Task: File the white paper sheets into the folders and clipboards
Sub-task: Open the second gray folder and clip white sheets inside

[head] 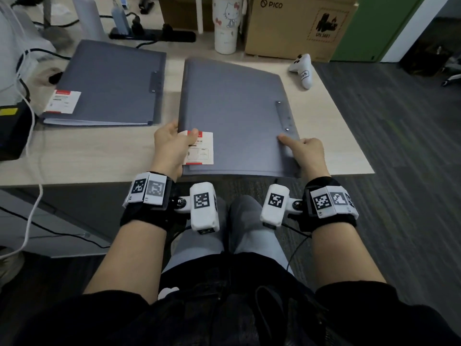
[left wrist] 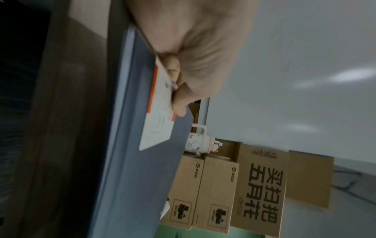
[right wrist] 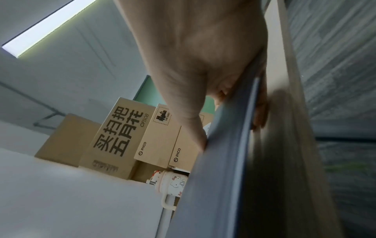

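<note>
A closed grey folder [head: 232, 116] lies in front of me at the table's near edge, with a white and red label [head: 202, 149] at its near left corner. My left hand [head: 169, 143] grips its near left corner, thumb on the label [left wrist: 158, 112]. My right hand [head: 304, 151] pinches the near right corner, thumb on top and fingers under the folder's edge [right wrist: 240, 128]. A second closed grey folder [head: 109, 86] with white sheets inside lies at the far left. No loose white sheets show.
A cartoon-cat tumbler [head: 227, 23] and a PICO cardboard box [head: 296, 26] stand at the back. A white controller [head: 303, 69] lies at the far right. A power strip [head: 152, 34], cables and a black device [head: 12, 131] crowd the left. The table [head: 99, 156] ends right of the folder.
</note>
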The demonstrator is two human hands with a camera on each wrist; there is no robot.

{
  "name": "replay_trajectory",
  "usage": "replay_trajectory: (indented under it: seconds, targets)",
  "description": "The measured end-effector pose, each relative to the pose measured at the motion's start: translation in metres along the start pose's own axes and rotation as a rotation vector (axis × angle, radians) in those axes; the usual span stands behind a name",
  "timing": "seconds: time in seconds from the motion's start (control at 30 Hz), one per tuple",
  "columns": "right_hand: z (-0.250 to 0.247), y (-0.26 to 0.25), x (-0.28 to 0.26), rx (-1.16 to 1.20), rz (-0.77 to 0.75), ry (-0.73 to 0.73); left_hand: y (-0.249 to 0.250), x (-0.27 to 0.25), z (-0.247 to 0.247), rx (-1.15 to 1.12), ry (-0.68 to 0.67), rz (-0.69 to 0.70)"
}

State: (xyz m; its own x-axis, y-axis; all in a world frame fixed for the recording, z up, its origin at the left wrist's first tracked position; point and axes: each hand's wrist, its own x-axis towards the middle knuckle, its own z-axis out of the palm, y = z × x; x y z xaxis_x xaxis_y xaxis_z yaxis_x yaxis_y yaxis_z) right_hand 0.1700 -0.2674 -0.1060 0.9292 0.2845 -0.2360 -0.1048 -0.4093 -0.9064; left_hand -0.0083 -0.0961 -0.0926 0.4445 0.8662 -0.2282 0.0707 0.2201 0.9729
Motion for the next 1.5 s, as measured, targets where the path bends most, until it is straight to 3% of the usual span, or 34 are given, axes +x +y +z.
replay_trajectory:
  seconds: [0.17,0.3,0.47,0.57,0.77,1.13,1.5]
  targets:
    - [0.021,-0.021,-0.018,0.33,0.12,-0.214,0.008,0.002,-0.029,-0.007,0.005,0.112]
    - [0.049,-0.033,-0.019,0.352,0.045,-0.219,0.016,0.006,-0.051,0.086,0.066,0.175]
    - [0.094,-0.052,-0.023,0.382,-0.035,-0.266,0.018,0.023,-0.084,0.458,0.257,0.16]
    - [0.125,-0.062,-0.024,0.393,-0.08,-0.309,0.017,0.039,-0.103,0.451,0.28,0.142]
    - [0.182,-0.086,-0.018,0.357,-0.07,-0.349,0.03,0.084,-0.14,0.347,0.327,0.149]
    - [0.276,-0.125,0.001,0.273,-0.073,-0.307,0.06,0.162,-0.186,0.45,0.387,0.226]
    - [0.317,-0.13,0.015,0.012,-0.168,-0.22,0.056,0.21,-0.211,0.554,0.404,0.221]
